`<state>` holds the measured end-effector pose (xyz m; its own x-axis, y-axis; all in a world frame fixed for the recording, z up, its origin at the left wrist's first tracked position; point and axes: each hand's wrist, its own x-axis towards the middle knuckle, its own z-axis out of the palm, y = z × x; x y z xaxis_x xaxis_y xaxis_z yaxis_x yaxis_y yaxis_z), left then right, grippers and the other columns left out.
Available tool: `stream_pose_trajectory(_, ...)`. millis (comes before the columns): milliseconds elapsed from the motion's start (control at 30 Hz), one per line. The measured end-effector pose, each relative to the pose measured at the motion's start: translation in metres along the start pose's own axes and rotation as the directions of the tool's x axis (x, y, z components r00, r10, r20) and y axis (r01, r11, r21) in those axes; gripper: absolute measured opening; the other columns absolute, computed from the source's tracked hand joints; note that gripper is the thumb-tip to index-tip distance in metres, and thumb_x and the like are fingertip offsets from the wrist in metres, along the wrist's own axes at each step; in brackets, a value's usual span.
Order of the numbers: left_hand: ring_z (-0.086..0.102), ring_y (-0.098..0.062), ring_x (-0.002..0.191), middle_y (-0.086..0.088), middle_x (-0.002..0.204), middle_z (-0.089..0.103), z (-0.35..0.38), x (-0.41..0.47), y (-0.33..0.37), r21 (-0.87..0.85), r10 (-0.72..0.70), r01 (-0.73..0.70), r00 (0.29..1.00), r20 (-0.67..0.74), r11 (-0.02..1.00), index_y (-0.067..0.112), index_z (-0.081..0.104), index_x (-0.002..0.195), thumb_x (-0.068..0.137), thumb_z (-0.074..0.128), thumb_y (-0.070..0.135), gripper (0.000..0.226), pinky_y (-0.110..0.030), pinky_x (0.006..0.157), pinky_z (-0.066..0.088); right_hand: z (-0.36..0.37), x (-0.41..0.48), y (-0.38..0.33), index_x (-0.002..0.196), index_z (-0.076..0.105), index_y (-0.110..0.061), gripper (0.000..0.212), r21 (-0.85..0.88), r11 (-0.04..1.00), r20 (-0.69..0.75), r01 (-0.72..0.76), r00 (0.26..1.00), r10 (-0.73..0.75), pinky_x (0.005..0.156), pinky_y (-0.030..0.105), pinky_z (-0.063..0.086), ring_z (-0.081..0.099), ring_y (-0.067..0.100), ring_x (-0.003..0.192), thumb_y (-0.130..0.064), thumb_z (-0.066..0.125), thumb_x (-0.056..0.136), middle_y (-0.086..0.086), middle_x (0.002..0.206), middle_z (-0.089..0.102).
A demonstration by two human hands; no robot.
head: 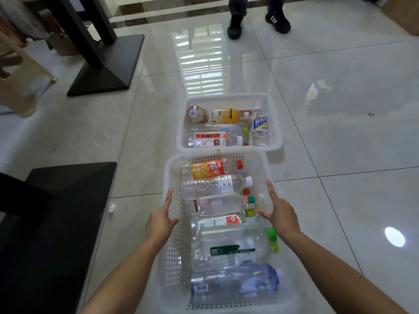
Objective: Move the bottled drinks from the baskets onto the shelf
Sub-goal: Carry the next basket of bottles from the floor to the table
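Both baskets sit on the floor (pixel 340 137), bottled drinks (pixel 210 169) lying in each. The left hand (pixel 161 219) pinches the near basket (pixel 215 155) by its left wall, and the right hand (pixel 279 214) lies straight-fingered along the right rim. No bottle is lifted yet, so she seems to be positioning the basket. Next she must grasp one bottle.
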<state>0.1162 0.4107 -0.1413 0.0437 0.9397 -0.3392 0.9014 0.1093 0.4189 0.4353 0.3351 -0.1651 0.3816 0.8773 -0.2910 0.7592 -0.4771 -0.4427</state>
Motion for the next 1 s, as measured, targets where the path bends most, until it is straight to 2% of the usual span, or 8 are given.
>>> stream_pose_trajectory(100,0.048,-0.011,0.068,-0.002,0.084,0.059,0.004,-0.005,0.003,-0.013,0.015,-0.015,1.0,-0.008,1.0,0.052,0.004,0.146,0.086,0.069,0.02,0.094,-0.031,0.065,0.048,-0.006,-0.003,0.005,0.14,-0.018,-0.046,0.107,0.014,1.0,-0.01,0.006,1.0,-0.005,0.079,0.034,0.054,0.062,0.021,0.094,-0.044,0.07,0.079,0.01,0.111,0.061)
stream_pose_trajectory(200,0.048,-0.011,0.067,0.008,0.084,0.046,0.0,-0.011,0.012,-0.007,0.031,-0.031,0.999,0.013,0.999,0.051,0.008,0.147,0.087,0.068,0.019,0.091,-0.031,0.068,0.051,-0.021,-0.01,0.007,0.136,-0.02,-0.048,0.107,0.001,1.0,-0.011,0.002,1.0,-0.002,0.078,0.035,0.055,0.061,0.021,0.091,-0.045,0.07,0.078,0.01,0.108,0.061)
stream_pose_trajectory(333,0.062,-0.016,0.062,0.004,0.082,0.06,-0.027,-0.027,0.038,0.011,0.023,-0.024,0.999,0.048,1.0,0.052,0.007,0.147,0.087,0.067,0.019,0.091,-0.029,0.062,0.048,-0.063,-0.028,0.0,0.143,-0.014,-0.044,0.109,-0.017,0.999,-0.016,-0.038,0.999,0.037,0.077,0.034,0.054,0.061,0.021,0.091,-0.046,0.071,0.076,0.011,0.109,0.061)
stream_pose_trajectory(433,0.06,-0.013,0.061,-0.001,0.09,0.066,-0.068,-0.051,0.068,0.013,0.02,-0.021,0.997,0.078,1.0,0.05,0.009,0.148,0.087,0.068,0.02,0.09,-0.026,0.059,0.045,-0.114,-0.052,-0.013,0.146,-0.01,-0.042,0.108,-0.02,0.998,-0.003,-0.055,0.998,0.055,0.076,0.036,0.054,0.061,0.023,0.09,-0.049,0.071,0.076,0.011,0.108,0.062)
stream_pose_trajectory(633,0.053,-0.005,0.07,-0.007,0.118,0.066,-0.195,-0.128,0.144,-0.034,0.033,-0.03,0.995,0.093,0.999,0.048,0.01,0.148,0.085,0.071,0.028,0.09,-0.02,0.061,0.044,-0.253,-0.128,-0.069,0.15,-0.002,-0.034,0.105,-0.031,0.996,-0.001,-0.079,0.997,0.079,0.076,0.035,0.05,0.062,0.027,0.095,-0.048,0.071,0.076,0.014,0.113,0.062)
stream_pose_trajectory(800,0.062,-0.018,0.104,-0.006,0.136,0.055,-0.33,-0.219,0.205,-0.14,0.067,-0.047,0.987,0.144,0.989,0.048,0.005,0.147,0.079,0.065,0.052,0.092,-0.032,0.086,0.048,-0.392,-0.211,-0.133,0.149,-0.006,-0.038,0.108,-0.036,0.994,-0.008,-0.105,0.994,0.105,0.072,0.034,0.05,0.06,0.026,0.087,-0.054,0.07,0.074,0.013,0.101,0.063)
stream_pose_trajectory(933,0.062,-0.01,0.078,-0.007,0.112,0.067,-0.432,-0.299,0.242,-0.088,0.084,-0.072,0.986,0.145,0.994,0.04,0.005,0.15,0.08,0.064,0.05,0.093,-0.021,0.068,0.048,-0.489,-0.284,-0.182,0.15,-0.003,-0.039,0.108,-0.033,0.993,-0.01,-0.114,0.993,0.114,0.063,0.032,0.046,0.058,0.025,0.078,-0.058,0.07,0.072,0.01,0.087,0.062)
stream_pose_trajectory(1000,0.061,-0.008,0.073,-0.006,0.103,0.067,-0.474,-0.335,0.254,-0.089,0.107,-0.096,0.985,0.138,0.991,0.037,0.006,0.151,0.081,0.064,0.048,0.092,-0.015,0.058,0.042,-0.527,-0.321,-0.204,0.15,0.0,-0.038,0.107,-0.042,0.992,-0.028,-0.12,0.993,0.119,0.063,0.031,0.044,0.06,0.026,0.082,-0.059,0.07,0.072,0.011,0.091,0.063)
